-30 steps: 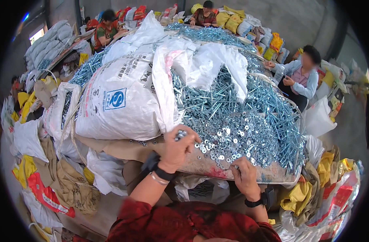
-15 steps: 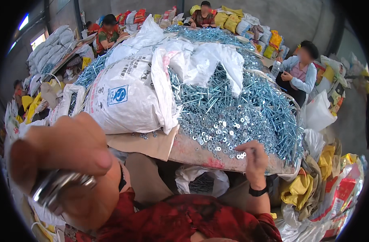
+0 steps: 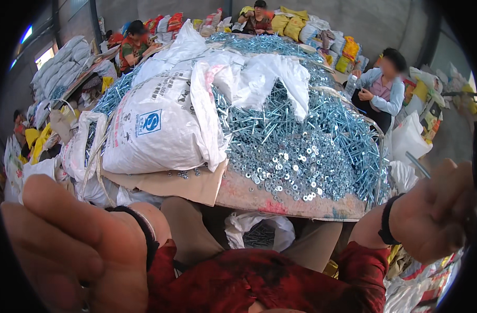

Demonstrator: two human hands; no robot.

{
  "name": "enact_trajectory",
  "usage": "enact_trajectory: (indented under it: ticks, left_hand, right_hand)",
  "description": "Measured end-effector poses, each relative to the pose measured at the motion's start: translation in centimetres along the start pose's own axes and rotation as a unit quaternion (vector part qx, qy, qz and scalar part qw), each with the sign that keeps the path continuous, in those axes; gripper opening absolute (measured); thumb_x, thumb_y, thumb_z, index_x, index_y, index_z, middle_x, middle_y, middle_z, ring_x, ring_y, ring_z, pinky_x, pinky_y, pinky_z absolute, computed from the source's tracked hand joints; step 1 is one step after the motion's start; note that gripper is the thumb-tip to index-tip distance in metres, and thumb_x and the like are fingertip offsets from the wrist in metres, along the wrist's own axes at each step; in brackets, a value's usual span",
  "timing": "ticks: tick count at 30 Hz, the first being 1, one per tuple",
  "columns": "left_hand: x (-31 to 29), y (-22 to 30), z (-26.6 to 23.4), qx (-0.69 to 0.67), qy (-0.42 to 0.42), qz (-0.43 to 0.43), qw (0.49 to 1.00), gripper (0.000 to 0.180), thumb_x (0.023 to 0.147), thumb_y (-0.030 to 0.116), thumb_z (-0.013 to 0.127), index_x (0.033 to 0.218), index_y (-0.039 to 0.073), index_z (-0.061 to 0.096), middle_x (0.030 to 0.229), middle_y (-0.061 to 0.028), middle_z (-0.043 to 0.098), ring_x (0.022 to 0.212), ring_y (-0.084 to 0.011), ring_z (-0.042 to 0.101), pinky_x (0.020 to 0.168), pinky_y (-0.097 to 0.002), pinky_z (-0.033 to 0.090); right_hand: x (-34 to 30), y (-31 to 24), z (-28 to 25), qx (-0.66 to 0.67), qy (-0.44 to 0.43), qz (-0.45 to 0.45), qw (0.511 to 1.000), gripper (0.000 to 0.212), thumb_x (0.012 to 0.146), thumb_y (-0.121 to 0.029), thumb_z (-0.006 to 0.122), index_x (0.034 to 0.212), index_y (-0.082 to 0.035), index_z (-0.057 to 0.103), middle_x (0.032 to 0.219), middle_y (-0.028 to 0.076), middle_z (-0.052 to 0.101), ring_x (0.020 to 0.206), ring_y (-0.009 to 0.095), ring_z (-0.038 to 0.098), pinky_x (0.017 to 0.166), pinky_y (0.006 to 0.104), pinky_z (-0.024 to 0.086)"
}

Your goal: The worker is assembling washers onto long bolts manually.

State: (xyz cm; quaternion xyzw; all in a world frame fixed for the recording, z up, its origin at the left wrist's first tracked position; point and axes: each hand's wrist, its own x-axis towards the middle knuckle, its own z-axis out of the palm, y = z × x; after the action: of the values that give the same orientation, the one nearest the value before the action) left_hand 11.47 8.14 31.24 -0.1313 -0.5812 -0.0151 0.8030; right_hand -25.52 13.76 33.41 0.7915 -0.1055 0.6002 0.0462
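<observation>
My left hand is large and close at the lower left, its fingers curled together. Only a small bright glint shows between them, so what it holds is hidden. Raised at the right side, my right hand is closed, and a thin metal bolt sticks out from its fingers. Both hands are off the tabletop. A big heap of long silvery-blue bolts covers the table, with a spread of flat washers along its near side. Loose washers lie near the table's front edge.
A bulging white woven sack rests on cardboard at the table's left. An open white bag holding metal pieces sits below, between my knees. Several people sit around the table, one at the right. Stuffed sacks line the walls.
My right hand has left the washers at the table edge, moving right and up, with a bolt now showing in it. My left hand has dropped lower; the shiny metal in it is mostly hidden.
</observation>
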Motion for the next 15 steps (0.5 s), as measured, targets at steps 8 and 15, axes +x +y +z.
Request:
enact_trajectory:
  ticks: [8,15]
  left_hand:
    - [-0.5,-1.2,2.1,0.099,-0.02,0.038,0.994,0.014,0.078,0.025,0.06,0.079,0.011,0.055,0.064,-0.0025,0.036,0.055,-0.0131,0.03,0.059,-0.0329,0.022]
    - [-0.8,-1.5,3.4,-0.048,-0.084,-0.045,0.994,0.015,0.079,0.026,0.06,0.078,0.012,0.054,0.064,-0.0011,0.036,0.054,-0.0126,0.031,0.059,-0.033,0.022]
  right_hand:
    - [1.5,-3.4,1.1,-0.029,-0.005,0.046,0.999,0.016,0.081,-0.001,0.057,0.078,-0.01,0.044,0.078,0.001,0.042,0.066,0.01,0.04,0.057,0.0254,0.034]
    - [0.7,-2.3,1.0,-0.027,-0.023,0.045,0.998,0.014,0.084,-0.01,0.059,0.086,-0.011,0.045,0.083,0.002,0.044,0.066,0.013,0.043,0.057,0.0271,0.036]
